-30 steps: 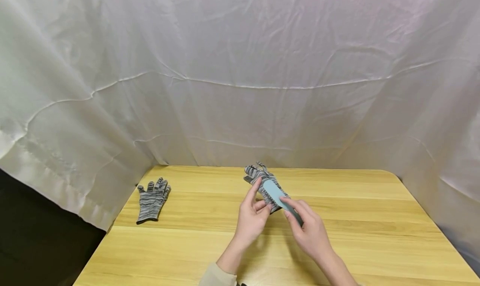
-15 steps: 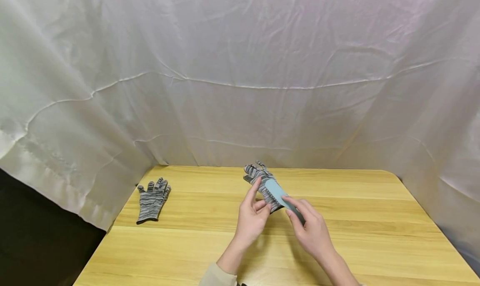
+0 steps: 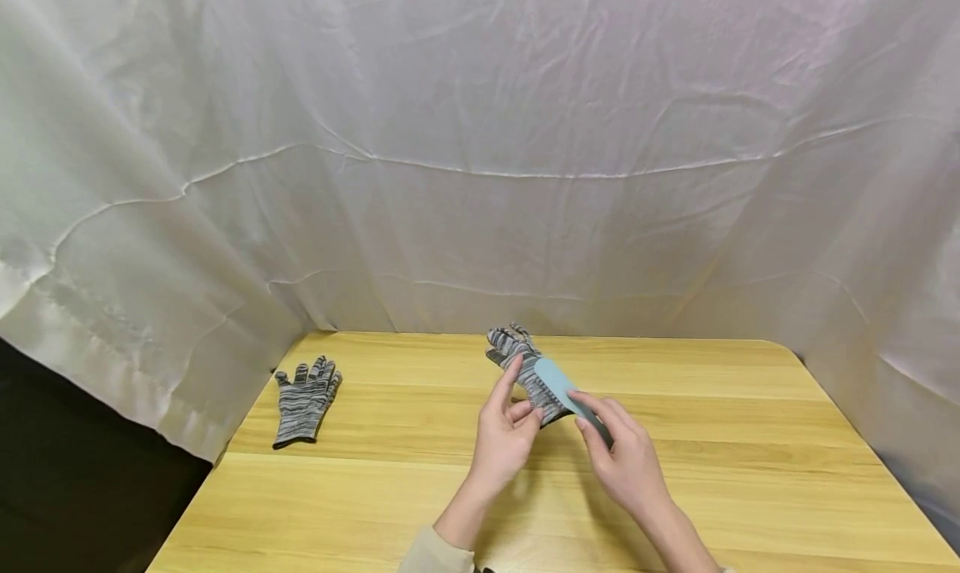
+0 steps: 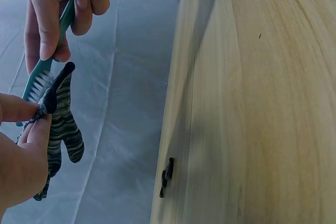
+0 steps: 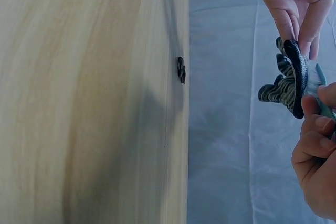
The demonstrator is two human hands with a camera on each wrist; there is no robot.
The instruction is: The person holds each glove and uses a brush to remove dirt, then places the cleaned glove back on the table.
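Observation:
My left hand [image 3: 504,439] pinches the cuff of a black-and-grey knit glove [image 3: 534,383], its index finger stretched along the glove. In my right hand [image 3: 626,464] is the handle of a light blue-green brush [image 3: 555,379], gripped between thumb and fingers. The brush head lies over the glove near the cuff. From the left wrist view, its white bristles [image 4: 41,85] face the knit, right at the dark cuff [image 4: 50,100]. The held glove hangs above the table, fingers pointing away. A matching glove [image 3: 306,402] lies flat at the table's left.
A wooden table [image 3: 750,473] spreads under both hands. Grey cloth [image 3: 480,223] hangs behind it and along the sides. On the wood near one edge sits a small black object [image 4: 166,177], also visible in the right wrist view.
The brush and my right hand have shifted slightly right and down, towards the cuff. My left hand has stayed nearly still, with the held glove tilting slightly. The other glove has not moved.

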